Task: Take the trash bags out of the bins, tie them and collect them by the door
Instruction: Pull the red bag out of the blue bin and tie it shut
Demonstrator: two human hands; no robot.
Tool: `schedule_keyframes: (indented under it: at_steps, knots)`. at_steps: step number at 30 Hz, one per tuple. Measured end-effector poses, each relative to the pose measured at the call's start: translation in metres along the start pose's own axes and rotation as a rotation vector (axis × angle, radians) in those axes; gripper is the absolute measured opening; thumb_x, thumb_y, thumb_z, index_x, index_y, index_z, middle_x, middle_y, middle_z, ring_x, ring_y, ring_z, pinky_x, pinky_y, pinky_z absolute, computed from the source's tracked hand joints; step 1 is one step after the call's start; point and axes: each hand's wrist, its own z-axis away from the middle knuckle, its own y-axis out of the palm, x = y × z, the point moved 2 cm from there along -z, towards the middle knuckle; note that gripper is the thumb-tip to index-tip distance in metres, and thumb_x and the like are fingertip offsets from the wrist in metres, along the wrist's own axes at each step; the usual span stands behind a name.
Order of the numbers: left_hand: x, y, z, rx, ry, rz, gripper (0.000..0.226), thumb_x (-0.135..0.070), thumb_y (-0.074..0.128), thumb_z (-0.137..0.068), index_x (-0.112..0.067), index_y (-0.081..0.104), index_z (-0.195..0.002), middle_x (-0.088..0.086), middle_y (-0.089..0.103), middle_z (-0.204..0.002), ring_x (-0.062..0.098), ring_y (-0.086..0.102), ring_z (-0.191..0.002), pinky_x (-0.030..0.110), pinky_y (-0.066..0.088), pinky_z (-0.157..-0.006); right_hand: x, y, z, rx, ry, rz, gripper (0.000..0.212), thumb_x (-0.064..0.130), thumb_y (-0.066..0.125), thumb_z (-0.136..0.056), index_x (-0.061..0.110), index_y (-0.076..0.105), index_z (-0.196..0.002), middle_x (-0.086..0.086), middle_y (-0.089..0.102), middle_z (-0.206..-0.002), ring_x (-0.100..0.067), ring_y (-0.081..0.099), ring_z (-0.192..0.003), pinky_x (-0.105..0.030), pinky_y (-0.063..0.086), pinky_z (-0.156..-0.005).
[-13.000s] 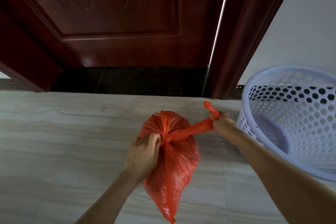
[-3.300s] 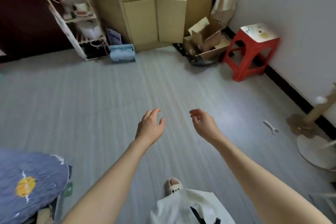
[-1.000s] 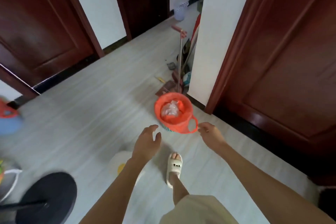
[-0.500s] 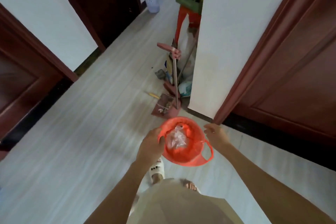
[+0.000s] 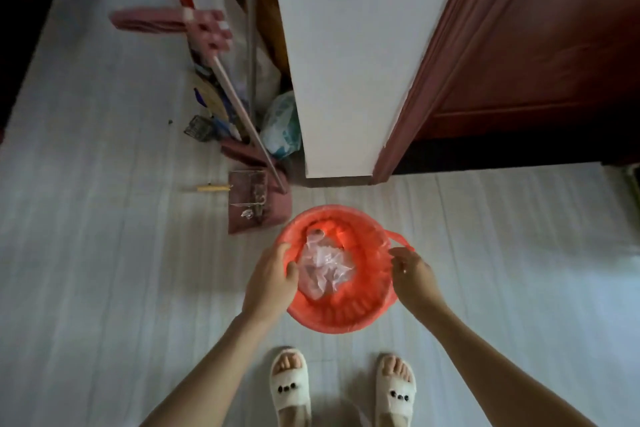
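I see the bin (image 5: 341, 317) on the floor (image 5: 104, 270) before my slippers (image 5: 290, 388), a dustpan (image 5: 258, 201) behind it, my hands at its sides.

I am seeing a red plastic trash bag (image 5: 367, 281) lining a round bin on the pale floor, its mouth lying folded over the rim, one loop handle sticking out right, crumpled clear plastic (image 5: 323, 265) sitting inside.
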Motion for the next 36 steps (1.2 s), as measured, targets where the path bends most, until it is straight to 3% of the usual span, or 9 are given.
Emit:
schedule_keyframes:
  at_steps: [6,10,15,21,24,29,31,34,36]
  knots:
    - [0.075,0.099,-0.092,-0.163,0.233,-0.195,0.04,-0.003,0.059,-0.081,0.0,0.054,-0.121,0.02,0.059,-0.119,0.038,0.057,-0.11,0.044,0.047,-0.092,-0.061,0.086,-0.095,-0.167,-0.149,0.256,0.038,0.021,0.036,-0.092,0.016,0.053,-0.125,-0.01,0.055,-0.125,-0.032,0.044,-0.12,-0.043,0.039,-0.099]
    - [0.09,0.145,-0.162,-0.276,0.333,-0.35,0.045,-0.024,0.047,-0.087,-0.003,0.051,-0.126,0.018,0.056,-0.122,0.038,0.056,-0.111,0.05,0.049,-0.092,-0.06,0.116,-0.164,-0.252,-0.312,0.36,0.045,0.028,0.035,-0.096,0.016,0.036,-0.139,-0.007,0.042,-0.139,-0.029,0.035,-0.129,-0.043,0.029,-0.103]
    - [0.092,0.175,-0.216,-0.236,0.375,-0.492,0.049,-0.035,0.035,-0.097,-0.01,0.036,-0.14,0.011,0.049,-0.135,0.03,0.048,-0.123,0.042,0.04,-0.101,-0.034,0.141,-0.217,-0.186,-0.483,0.469,0.05,0.039,0.026,-0.098,0.015,0.029,-0.142,-0.006,0.041,-0.143,-0.028,0.036,-0.131,-0.044,0.03,-0.104]
    - [0.1,0.182,-0.214,-0.485,0.552,-0.316,0.017,-0.014,0.061,-0.086,-0.011,0.069,-0.101,0.008,0.072,-0.094,0.031,0.068,-0.083,0.037,0.053,-0.068,-0.052,0.151,-0.22,-0.288,-0.516,0.303,0.027,0.024,0.037,-0.096,0.016,0.052,-0.117,-0.007,0.062,-0.116,-0.033,0.058,-0.105,-0.038,0.044,-0.08]
    - [0.094,0.185,-0.202,-0.536,0.622,-0.378,0.012,-0.002,0.073,-0.068,-0.011,0.066,-0.072,0.003,0.07,-0.067,0.026,0.067,-0.06,0.03,0.051,-0.052,-0.056,0.154,-0.213,-0.383,-0.528,0.225,0.019,0.017,0.042,-0.093,0.008,0.054,-0.105,-0.011,0.064,-0.107,-0.036,0.058,-0.099,-0.039,0.043,-0.077]
    - [0.084,0.18,-0.189,-0.515,0.715,-0.458,0.024,0.005,0.071,-0.06,-0.009,0.053,-0.066,0.007,0.062,-0.057,0.03,0.06,-0.055,0.034,0.052,-0.059,-0.063,0.157,-0.207,-0.331,-0.759,0.293,0.048,0.007,0.045,-0.088,0.005,0.042,-0.135,-0.009,0.051,-0.137,-0.022,0.042,-0.132,-0.032,0.025,-0.111]
    - [0.08,0.177,-0.185,-0.462,0.726,-0.456,0.023,0.003,0.072,-0.063,-0.008,0.053,-0.071,0.009,0.062,-0.063,0.031,0.061,-0.059,0.034,0.048,-0.059,-0.064,0.151,-0.205,-0.329,-0.819,0.325,0.038,0.011,0.044,-0.084,0.003,0.055,-0.119,-0.014,0.062,-0.121,-0.028,0.052,-0.121,-0.025,0.027,-0.104]
    - [0.077,0.176,-0.182,-0.384,0.657,-0.454,0.018,-0.01,0.062,-0.082,-0.007,0.054,-0.097,0.012,0.063,-0.097,0.035,0.063,-0.08,0.039,0.044,-0.061,-0.064,0.142,-0.202,-0.389,-0.895,0.394,0.017,0.017,0.044,-0.072,0.006,0.056,-0.079,-0.011,0.064,-0.073,-0.033,0.061,-0.074,-0.027,0.035,-0.072]
    - [0.075,0.176,-0.18,-0.353,0.636,-0.573,0.024,-0.019,0.056,-0.088,-0.01,0.054,-0.111,0.01,0.057,-0.111,0.035,0.063,-0.088,0.039,0.045,-0.065,-0.063,0.141,-0.198,-0.397,-0.939,0.534,0.019,0.018,0.048,-0.076,0.007,0.058,-0.088,-0.009,0.066,-0.075,-0.032,0.061,-0.074,-0.034,0.045,-0.068]
